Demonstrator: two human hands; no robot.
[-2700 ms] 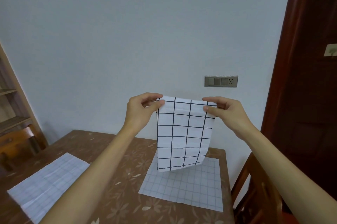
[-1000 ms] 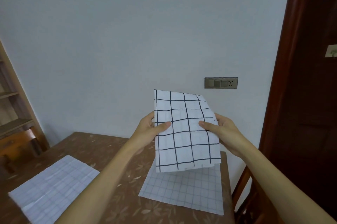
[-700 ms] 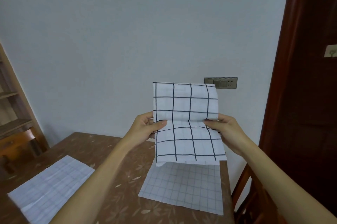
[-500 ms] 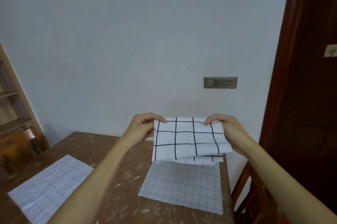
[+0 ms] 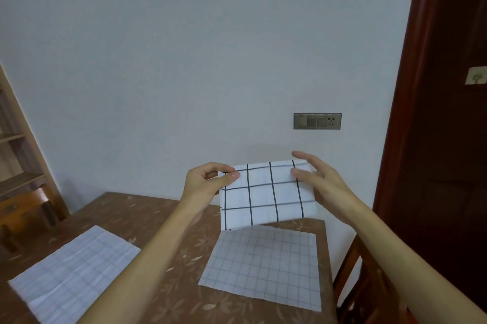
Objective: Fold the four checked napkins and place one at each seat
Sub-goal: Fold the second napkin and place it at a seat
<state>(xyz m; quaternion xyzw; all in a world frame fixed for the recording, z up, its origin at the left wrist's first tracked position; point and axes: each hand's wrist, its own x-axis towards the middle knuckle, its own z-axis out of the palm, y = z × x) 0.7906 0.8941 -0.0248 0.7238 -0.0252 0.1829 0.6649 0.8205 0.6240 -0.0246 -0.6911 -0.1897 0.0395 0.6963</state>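
The left hand (image 5: 204, 186) pinches the top left corner of the folded napkin (image 5: 266, 194) between thumb and fingers, and that grip alone seems to carry the cloth in the air, centre right of the frame. The right hand (image 5: 320, 182) is spread: its fingers are loose and extended along the napkin's right edge, the thumb over the front face, touching or just beside the cloth but not clamped on it. I judge it is there to steady the layers or to take a fresh hold, since a folded cloth held by one corner tends to sag and slide open; the lower left corner already droops a little

The napkin shows bold dark lines on white, in a small stacked rectangle held roughly upright above the worktop (image 5: 147, 218), not resting on it. Directly below lies a flat sheet (image 5: 263, 265) with a fine grid, near the worktop's right edge and beside a chair (image 5: 353, 284) at lower right. A second sheet (image 5: 71, 273) lies at lower left. These probably mark seats, so the folded napkin most likely belongs on or next to the nearer one
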